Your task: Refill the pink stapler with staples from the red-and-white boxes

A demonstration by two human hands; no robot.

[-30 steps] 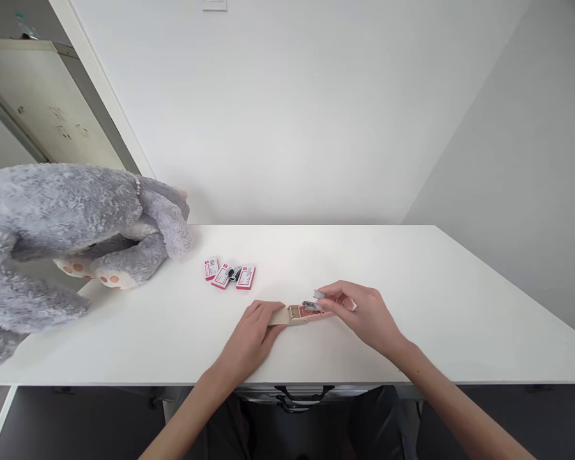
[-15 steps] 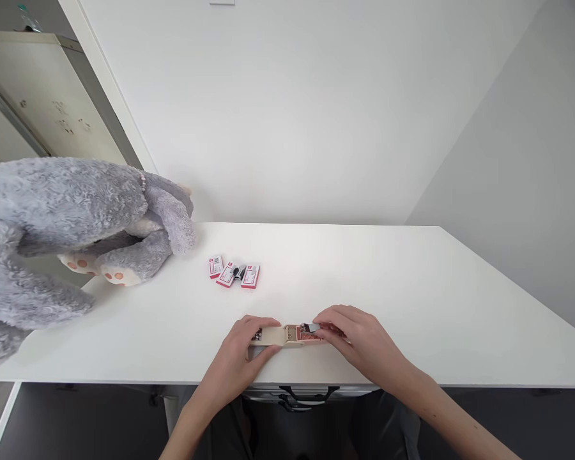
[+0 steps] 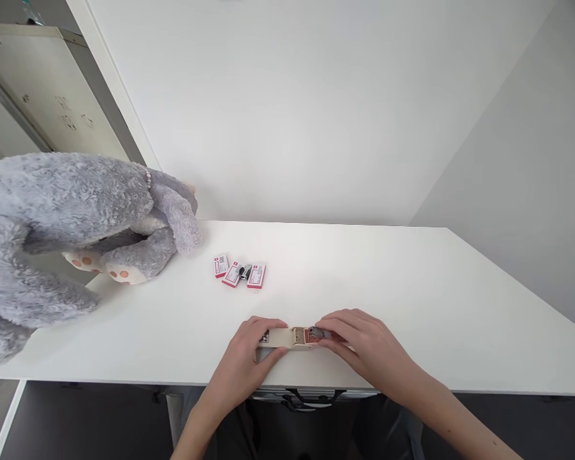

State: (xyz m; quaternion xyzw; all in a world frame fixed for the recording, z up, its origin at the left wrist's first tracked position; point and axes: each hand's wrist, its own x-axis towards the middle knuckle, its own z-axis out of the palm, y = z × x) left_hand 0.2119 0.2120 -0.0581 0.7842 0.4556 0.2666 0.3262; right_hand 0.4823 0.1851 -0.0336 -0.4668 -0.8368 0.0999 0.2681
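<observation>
A beige stapler point(image 3: 287, 337) lies opened out flat near the front edge of the white table point(image 3: 412, 287). My left hand point(image 3: 249, 354) is closed around its left end and holds it down. My right hand point(image 3: 364, 345) covers its right end, with the fingertips pinched on a small grey strip of staples point(image 3: 317, 333) at the stapler's reddish channel. Both forearms come in from the bottom edge of the view.
Three small red-and-white staple boxes point(image 3: 240, 275) with a dark bit between them lie further back on the table. A large grey plush toy point(image 3: 76, 217) sprawls over the table's left end. A wall closes the far side.
Both hands and the stapler have come nearer to the front edge of the table. My right hand has brought the staple strip down from above onto the stapler.
</observation>
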